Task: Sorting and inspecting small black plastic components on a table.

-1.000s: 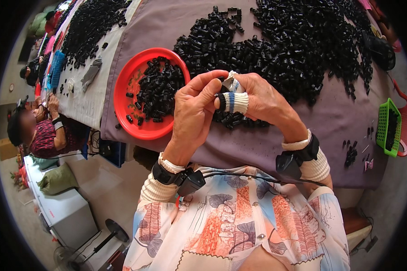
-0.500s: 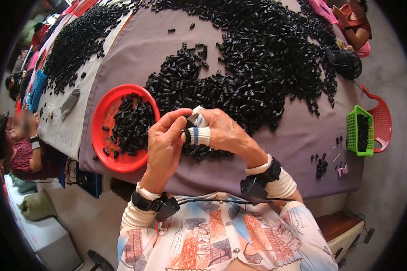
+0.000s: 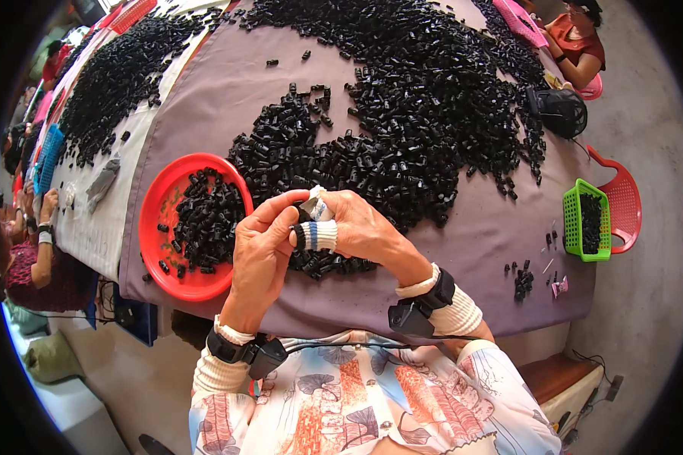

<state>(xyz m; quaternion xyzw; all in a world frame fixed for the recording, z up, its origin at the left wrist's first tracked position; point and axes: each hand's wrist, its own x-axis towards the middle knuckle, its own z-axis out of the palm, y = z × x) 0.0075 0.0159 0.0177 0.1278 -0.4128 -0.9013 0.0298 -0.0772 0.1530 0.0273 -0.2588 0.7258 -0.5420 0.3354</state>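
I see my left hand (image 3: 262, 254) and right hand (image 3: 357, 227) meeting fingertip to fingertip, pinched narrowly on a small black moulded plastic piece (image 3: 299, 236), just above the table's near edge. A striped knitted finger cot (image 3: 319, 235) sheathes one right finger. Just left sits the glossy round red plastic bowl (image 3: 159, 220); matching loose black plastic pieces (image 3: 402, 98) heap on the matte purple-grey tablecloth (image 3: 478, 250).
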